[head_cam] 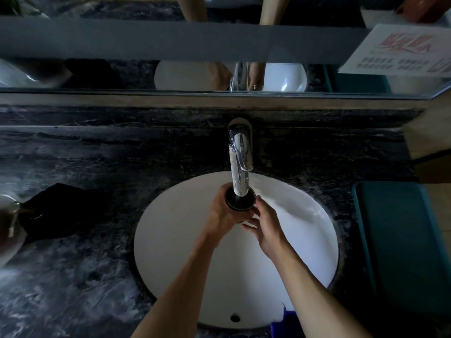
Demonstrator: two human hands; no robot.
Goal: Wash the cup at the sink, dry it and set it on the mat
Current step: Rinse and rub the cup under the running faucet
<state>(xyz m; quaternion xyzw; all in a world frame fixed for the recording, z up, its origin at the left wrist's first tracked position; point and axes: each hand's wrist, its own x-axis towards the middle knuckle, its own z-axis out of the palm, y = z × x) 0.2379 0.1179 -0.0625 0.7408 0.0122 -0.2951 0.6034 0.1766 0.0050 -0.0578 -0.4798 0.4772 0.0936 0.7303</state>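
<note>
A dark cup (238,201) is held upright over the white oval sink (170,228), its mouth right under the spout of the chrome tap (239,162). My left hand (223,213) wraps around the cup's left side and grips it. My right hand (264,224) is at the cup's right side, fingers apart, fingertips touching its wall. The spout hides part of the cup's mouth, and no water stream can be made out. A teal mat (400,240) lies on the counter to the right of the sink.
A black cloth (61,211) lies on the dark marble counter (73,276) left of the sink, with a pale dispenser (9,220) at the far left edge. A mirror (170,76) runs along the back. A blue-purple cloth (284,323) shows at the sink's near rim.
</note>
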